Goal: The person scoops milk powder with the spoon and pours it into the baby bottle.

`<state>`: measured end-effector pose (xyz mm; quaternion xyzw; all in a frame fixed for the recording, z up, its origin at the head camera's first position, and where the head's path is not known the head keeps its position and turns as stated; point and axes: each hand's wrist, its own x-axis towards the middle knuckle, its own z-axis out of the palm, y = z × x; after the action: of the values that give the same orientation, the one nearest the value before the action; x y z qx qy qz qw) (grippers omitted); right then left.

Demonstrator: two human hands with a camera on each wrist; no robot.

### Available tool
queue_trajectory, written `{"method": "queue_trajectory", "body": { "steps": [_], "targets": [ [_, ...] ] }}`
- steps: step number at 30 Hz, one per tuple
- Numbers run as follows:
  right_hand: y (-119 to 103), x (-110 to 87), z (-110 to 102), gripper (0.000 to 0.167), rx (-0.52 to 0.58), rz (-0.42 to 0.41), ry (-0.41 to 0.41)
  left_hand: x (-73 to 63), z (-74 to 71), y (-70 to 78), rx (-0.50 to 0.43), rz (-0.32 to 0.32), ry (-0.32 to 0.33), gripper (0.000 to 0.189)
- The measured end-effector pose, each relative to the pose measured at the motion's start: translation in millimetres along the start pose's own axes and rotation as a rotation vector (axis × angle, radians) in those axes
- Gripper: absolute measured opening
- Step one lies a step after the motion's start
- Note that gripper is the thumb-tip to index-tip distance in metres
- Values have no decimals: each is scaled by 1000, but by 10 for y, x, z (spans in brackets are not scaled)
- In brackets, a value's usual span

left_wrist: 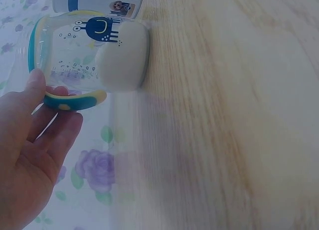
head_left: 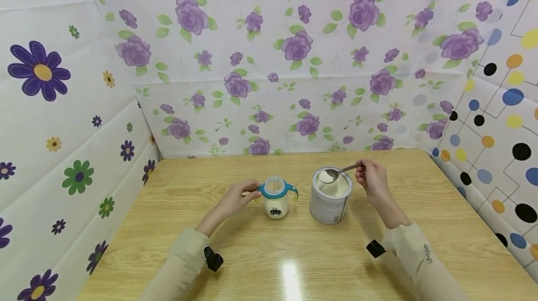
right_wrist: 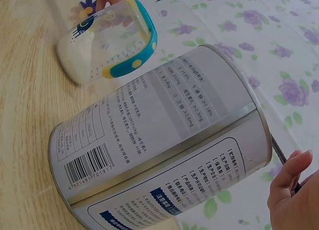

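A clear baby bottle (head_left: 276, 207) stands upright on the table, with a blue two-handled collar and white powder at its bottom. My left hand (head_left: 239, 197) pinches it by the near handle (left_wrist: 75, 101), thumb against the collar. To its right is an uncovered milk powder can (head_left: 325, 210) with pale powder inside. My right hand (head_left: 373, 180) grips the dark handle of a metal spoon (head_left: 350, 167), whose bowl, heaped with powder, is over the can's mouth. In the right wrist view only part of the spoon handle shows; the can hides the bowl.
The wooden table (head_left: 269, 254) ends at a back wall hung with purple-flowered cloth (head_left: 269, 67). Patterned cloths also cover the left and right sides. A black wrist camera (head_left: 213, 260) is strapped at the left sleeve and another camera (head_left: 375, 248) at the right.
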<state>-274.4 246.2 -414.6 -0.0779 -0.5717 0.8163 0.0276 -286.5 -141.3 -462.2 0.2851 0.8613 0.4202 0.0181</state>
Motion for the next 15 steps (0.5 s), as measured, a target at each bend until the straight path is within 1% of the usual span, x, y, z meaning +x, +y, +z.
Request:
{"method": "queue_trajectory", "body": {
  "steps": [7, 15],
  "targets": [
    [-12, -11, 32, 33, 31, 12, 2, -5, -5, 2, 6, -3, -5, 17],
    [-25, -28, 98, 29, 76, -6, 2, 5, -23, 19, 16, -5, -10, 16]
  ]
}}
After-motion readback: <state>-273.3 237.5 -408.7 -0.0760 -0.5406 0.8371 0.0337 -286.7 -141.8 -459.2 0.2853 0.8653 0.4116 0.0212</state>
